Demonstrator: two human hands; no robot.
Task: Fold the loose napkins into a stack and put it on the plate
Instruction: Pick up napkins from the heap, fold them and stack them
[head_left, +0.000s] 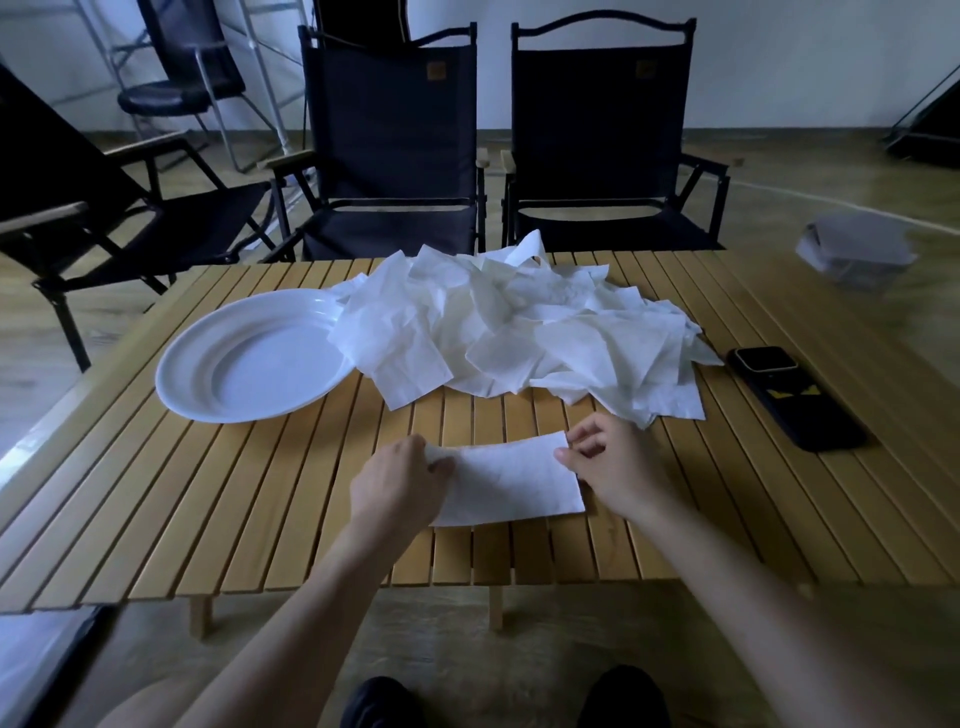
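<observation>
One white napkin (511, 480) lies folded into a rectangle on the wooden slat table (218, 499) near its front edge. My left hand (397, 480) pinches the napkin's left end. My right hand (615, 470) pinches its upper right corner between thumb and forefinger. Behind them a heap of loose, crumpled white napkins (519, 332) covers the middle of the table. An empty white plate (208, 387) sits to the left of the heap, and the heap's edge overlaps the plate's right rim.
A black phone (795, 395) lies on the table at the right. Two black folding chairs (395, 150) stand behind the table, another at the left. A grey box (857, 249) sits on the floor at the far right.
</observation>
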